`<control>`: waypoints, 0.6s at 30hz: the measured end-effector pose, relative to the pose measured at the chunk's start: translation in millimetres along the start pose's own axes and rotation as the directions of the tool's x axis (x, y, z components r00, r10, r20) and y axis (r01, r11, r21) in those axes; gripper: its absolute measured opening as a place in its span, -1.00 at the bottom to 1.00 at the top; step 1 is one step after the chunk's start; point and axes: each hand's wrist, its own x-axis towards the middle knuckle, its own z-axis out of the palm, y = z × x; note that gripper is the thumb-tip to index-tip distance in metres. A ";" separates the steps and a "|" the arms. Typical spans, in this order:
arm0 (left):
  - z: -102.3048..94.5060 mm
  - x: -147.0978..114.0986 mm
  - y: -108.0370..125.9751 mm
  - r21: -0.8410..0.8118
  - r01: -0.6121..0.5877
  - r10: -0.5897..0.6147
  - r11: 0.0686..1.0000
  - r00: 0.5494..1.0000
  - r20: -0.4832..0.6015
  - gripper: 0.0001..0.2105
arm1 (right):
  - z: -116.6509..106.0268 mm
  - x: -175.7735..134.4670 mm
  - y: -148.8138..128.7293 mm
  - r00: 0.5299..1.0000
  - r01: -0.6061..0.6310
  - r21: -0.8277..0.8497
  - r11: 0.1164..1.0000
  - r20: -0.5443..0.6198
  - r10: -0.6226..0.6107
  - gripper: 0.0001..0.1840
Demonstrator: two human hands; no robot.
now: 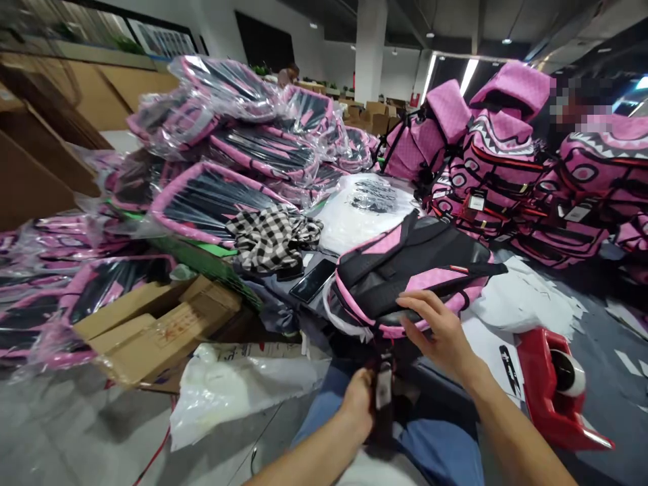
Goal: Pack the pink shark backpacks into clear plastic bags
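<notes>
A pink and black backpack lies with its black straps and back panel facing up at the table's edge in front of me. My right hand is over its near edge, fingers apart, the fingertips at the pink trim. Below that edge hangs a dark hang tag with a pale label. My left hand is closed at the tag's left side, fingers bent round its edge; the fingertips are partly hidden. Clear plastic wrap lies along the backpack's left end, and a phone rests beside it.
Plastic-wrapped backpacks are piled at left. Unwrapped pink backpacks stand at right. A red tape dispenser sits near my right forearm. A checkered cloth, white plastic bags and a cardboard box are nearby. Someone stands far right.
</notes>
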 end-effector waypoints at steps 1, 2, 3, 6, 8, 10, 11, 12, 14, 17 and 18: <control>-17.1 -6.1 0.6 -0.008 0.034 -0.034 0.999 0.998 -0.048 -0.67 | 1.9 -21.0 6.6 0.998 -0.058 -0.018 0.998 -0.030 0.057 -0.74; -33.8 -11.1 2.9 -0.010 0.054 -0.055 0.999 0.992 -0.110 -0.68 | 3.8 -42.9 13.0 0.991 -0.120 -0.041 0.992 -0.065 0.117 -0.75; -48.9 -14.6 6.6 0.014 0.054 -0.051 0.998 0.984 -0.169 -0.68 | 6.1 -64.5 18.8 0.980 -0.181 -0.068 0.981 -0.102 0.174 -0.77; -75.3 -13.5 20.4 0.205 -0.040 0.087 0.978 0.970 -0.227 -0.61 | 16.7 -112.8 33.1 0.928 -0.335 -0.129 0.933 -0.217 0.303 -0.76; -72.9 -3.7 26.9 0.357 -0.119 0.187 0.927 0.969 -0.163 -0.57 | 25.9 -123.4 42.7 0.884 -0.411 -0.127 0.903 -0.298 0.360 -0.72; -57.1 8.9 30.0 0.478 -0.168 0.255 0.862 0.959 -0.122 -0.55 | 33.6 -116.6 55.4 0.833 -0.480 -0.097 0.872 -0.364 0.417 -0.66; -46.4 14.3 30.7 0.518 -0.179 0.274 0.836 0.955 -0.113 -0.56 | 36.3 -108.6 63.0 0.805 -0.515 -0.074 0.854 -0.385 0.452 -0.65; -35.1 18.4 31.1 0.537 -0.183 0.280 0.823 0.954 -0.104 -0.60 | 38.2 -99.5 70.7 0.778 -0.549 -0.050 0.835 -0.396 0.488 -0.64; -16.0 20.6 31.8 0.531 -0.181 0.250 0.828 0.966 -0.061 -0.69 | 39.8 -83.2 83.5 0.732 -0.603 0.003 0.797 -0.394 0.556 -0.60; -10.1 8.8 33.3 0.558 -0.259 0.248 0.789 0.964 0.097 -0.72 | 38.9 -79.3 82.0 0.653 -0.662 0.110 0.741 -0.401 0.643 -0.54; -16.5 3.2 33.4 0.589 -0.330 0.308 0.738 0.941 0.142 -0.74 | 38.3 -85.0 74.5 0.625 -0.669 0.153 0.728 -0.414 0.661 -0.54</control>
